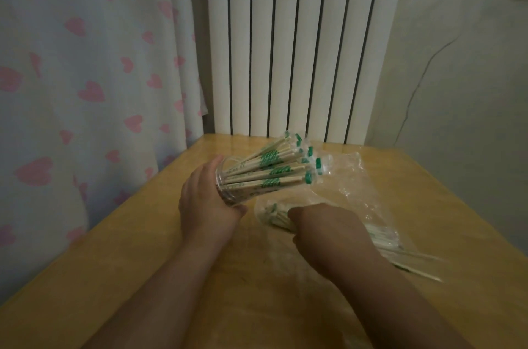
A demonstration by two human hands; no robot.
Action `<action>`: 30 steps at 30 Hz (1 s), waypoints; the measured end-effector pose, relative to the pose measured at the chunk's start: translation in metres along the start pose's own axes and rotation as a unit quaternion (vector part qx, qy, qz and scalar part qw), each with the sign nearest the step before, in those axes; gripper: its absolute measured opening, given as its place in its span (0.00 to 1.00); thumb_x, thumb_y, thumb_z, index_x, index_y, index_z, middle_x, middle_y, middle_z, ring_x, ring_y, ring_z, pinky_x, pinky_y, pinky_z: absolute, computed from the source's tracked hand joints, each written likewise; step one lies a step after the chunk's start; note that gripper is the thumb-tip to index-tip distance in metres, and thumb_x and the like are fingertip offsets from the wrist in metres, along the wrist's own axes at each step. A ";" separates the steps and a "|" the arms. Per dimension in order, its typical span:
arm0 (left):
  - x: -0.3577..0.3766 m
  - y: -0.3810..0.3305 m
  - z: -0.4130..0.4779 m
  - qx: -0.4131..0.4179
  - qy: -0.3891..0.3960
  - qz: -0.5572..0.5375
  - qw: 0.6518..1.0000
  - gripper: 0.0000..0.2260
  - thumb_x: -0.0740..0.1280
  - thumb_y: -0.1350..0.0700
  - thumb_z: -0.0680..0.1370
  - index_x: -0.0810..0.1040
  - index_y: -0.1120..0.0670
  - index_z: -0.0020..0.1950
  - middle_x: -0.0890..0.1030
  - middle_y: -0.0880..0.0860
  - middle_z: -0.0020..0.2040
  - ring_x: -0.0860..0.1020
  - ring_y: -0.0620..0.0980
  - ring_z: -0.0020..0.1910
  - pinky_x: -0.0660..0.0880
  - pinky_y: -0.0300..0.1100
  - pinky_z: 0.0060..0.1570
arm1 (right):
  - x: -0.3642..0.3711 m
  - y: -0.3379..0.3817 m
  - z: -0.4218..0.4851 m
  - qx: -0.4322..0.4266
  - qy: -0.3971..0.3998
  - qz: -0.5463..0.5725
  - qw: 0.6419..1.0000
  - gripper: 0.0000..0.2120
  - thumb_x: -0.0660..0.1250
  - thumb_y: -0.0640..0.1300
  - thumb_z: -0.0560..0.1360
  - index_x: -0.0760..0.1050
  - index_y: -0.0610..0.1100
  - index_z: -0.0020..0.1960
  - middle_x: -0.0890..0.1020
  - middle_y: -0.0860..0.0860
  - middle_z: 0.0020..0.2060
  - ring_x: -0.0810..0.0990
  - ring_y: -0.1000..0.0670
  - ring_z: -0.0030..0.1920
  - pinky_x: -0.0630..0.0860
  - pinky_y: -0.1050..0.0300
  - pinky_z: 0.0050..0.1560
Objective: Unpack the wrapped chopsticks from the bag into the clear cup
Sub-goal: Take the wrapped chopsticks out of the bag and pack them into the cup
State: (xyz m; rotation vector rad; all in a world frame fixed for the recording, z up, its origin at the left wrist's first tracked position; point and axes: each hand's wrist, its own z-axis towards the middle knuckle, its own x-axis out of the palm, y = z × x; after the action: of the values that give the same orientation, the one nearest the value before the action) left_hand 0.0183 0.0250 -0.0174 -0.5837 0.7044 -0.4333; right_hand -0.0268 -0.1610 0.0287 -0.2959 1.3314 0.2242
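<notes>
— Where have we got the clear cup (pixel 228 185)?

— Tipped on its side in our left hand (pixel 205 203), fingers wrapped round it — wrapped chopsticks (pixel 274 168) fanning out of its mouth above the wooden table (pixel 143 234).

— And our right hand (pixel 323 231)?

— Knuckles up on the clear bag (pixel 351 177), seemingly closed on a bundle (pixel 274 213) inside; the view blurs there. Loose pairs (pixel 405 260) lie beside it.

A glossy yellow-brown wooden table (pixel 160 271) is seen, with its far edge set against a white radiator. On its right half a crumpled clear plastic bag (pixel 354 177) is laid, holding wrapped chopsticks (pixel 275 213). Further wrapped chopsticks are spread beside it toward the right edge, blurred.
</notes>
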 end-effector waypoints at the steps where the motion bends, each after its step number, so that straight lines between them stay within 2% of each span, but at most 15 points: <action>1: 0.000 0.000 0.000 0.000 0.000 0.001 1.000 0.45 0.83 0.53 0.58 0.67 0.45 0.72 0.72 0.50 0.67 0.69 0.54 0.66 0.66 0.51 0.65 | -0.003 0.000 0.000 -0.002 -0.010 -0.001 1.000 0.04 0.63 0.43 0.77 0.74 0.51 0.49 0.72 0.52 0.36 0.75 0.48 0.38 0.70 0.56 0.37; 3: 0.000 0.000 0.000 0.000 -0.002 -0.001 1.000 0.46 0.83 0.53 0.57 0.67 0.45 0.72 0.73 0.50 0.67 0.69 0.54 0.66 0.67 0.51 0.65 | -0.011 0.000 -0.003 -0.004 -0.032 0.001 0.999 0.03 0.64 0.45 0.78 0.75 0.52 0.47 0.73 0.53 0.34 0.76 0.49 0.37 0.70 0.57 0.35; 10: -0.001 0.001 0.001 -0.007 -0.001 -0.012 1.000 0.45 0.82 0.54 0.59 0.66 0.44 0.72 0.72 0.48 0.67 0.68 0.53 0.67 0.65 0.48 0.65 | -0.031 0.000 -0.012 -0.039 -0.156 0.011 0.987 0.05 0.62 0.50 0.79 0.77 0.53 0.49 0.73 0.54 0.32 0.70 0.54 0.31 0.59 0.61 0.28; 14: -0.001 0.000 0.001 -0.017 0.005 -0.016 1.000 0.45 0.82 0.55 0.59 0.66 0.45 0.72 0.71 0.49 0.68 0.67 0.54 0.67 0.64 0.48 0.66 | -0.036 0.002 -0.014 -0.032 -0.266 0.019 0.963 0.07 0.71 0.49 0.70 0.76 0.50 0.35 0.71 0.56 0.25 0.63 0.54 0.23 0.49 0.66 0.28; 16: -0.002 -0.001 0.001 -0.018 0.007 -0.022 1.000 0.45 0.82 0.56 0.59 0.66 0.45 0.73 0.71 0.49 0.69 0.67 0.54 0.68 0.64 0.49 0.66 | -0.039 0.000 -0.016 -0.023 -0.332 0.041 0.942 0.08 0.68 0.50 0.68 0.73 0.49 0.33 0.66 0.56 0.25 0.59 0.53 0.24 0.47 0.66 0.31; 17: -0.002 0.000 0.001 -0.017 0.006 -0.027 0.999 0.45 0.82 0.56 0.59 0.66 0.45 0.73 0.71 0.49 0.68 0.67 0.54 0.68 0.64 0.49 0.66 | -0.038 -0.002 -0.016 -0.029 -0.365 0.040 0.930 0.10 0.66 0.52 0.69 0.73 0.49 0.33 0.65 0.56 0.25 0.59 0.54 0.25 0.47 0.65 0.31; 19: -0.002 0.001 0.002 -0.015 0.004 -0.040 0.999 0.45 0.81 0.58 0.59 0.66 0.45 0.73 0.72 0.49 0.68 0.68 0.54 0.67 0.65 0.48 0.66 | -0.035 -0.007 -0.015 -0.052 -0.407 0.038 0.911 0.14 0.62 0.54 0.74 0.74 0.47 0.34 0.71 0.53 0.28 0.63 0.52 0.31 0.54 0.60 0.34; 22: -0.003 0.001 0.003 -0.018 0.004 -0.055 0.998 0.46 0.81 0.60 0.59 0.66 0.45 0.73 0.72 0.48 0.68 0.68 0.53 0.67 0.66 0.47 0.64 | -0.029 -0.013 -0.009 -0.067 -0.423 0.031 0.903 0.16 0.60 0.53 0.76 0.77 0.44 0.39 0.76 0.47 0.38 0.67 0.47 0.39 0.59 0.54 0.42; 26: -0.004 0.002 0.005 -0.016 0.002 -0.074 0.997 0.44 0.81 0.62 0.57 0.69 0.46 0.70 0.74 0.49 0.65 0.70 0.54 0.65 0.68 0.49 0.64 | -0.028 -0.015 -0.004 -0.042 -0.424 0.052 0.903 0.17 0.60 0.54 0.77 0.77 0.44 0.38 0.73 0.49 0.35 0.65 0.50 0.33 0.59 0.57 0.34; 28: -0.004 0.002 0.005 -0.011 0.002 -0.079 0.997 0.44 0.81 0.63 0.56 0.70 0.47 0.70 0.74 0.49 0.64 0.71 0.54 0.64 0.70 0.51 0.64 | -0.027 -0.017 -0.004 -0.038 -0.432 0.069 0.898 0.16 0.61 0.53 0.76 0.78 0.44 0.38 0.75 0.50 0.33 0.64 0.52 0.29 0.58 0.60 0.30; 30: -0.003 0.004 0.005 -0.010 0.005 -0.083 0.997 0.44 0.81 0.63 0.56 0.70 0.47 0.69 0.74 0.49 0.63 0.71 0.54 0.64 0.70 0.51 0.63 | -0.025 -0.019 -0.005 -0.042 -0.449 0.089 0.888 0.14 0.63 0.51 0.75 0.80 0.43 0.40 0.78 0.49 0.34 0.68 0.51 0.28 0.62 0.61 0.27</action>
State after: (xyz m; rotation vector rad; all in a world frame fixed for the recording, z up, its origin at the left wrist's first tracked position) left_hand 0.0203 0.0313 -0.0149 -0.6624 0.6728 -0.5832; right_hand -0.0303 -0.1807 0.0532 -0.1067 0.4217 0.5035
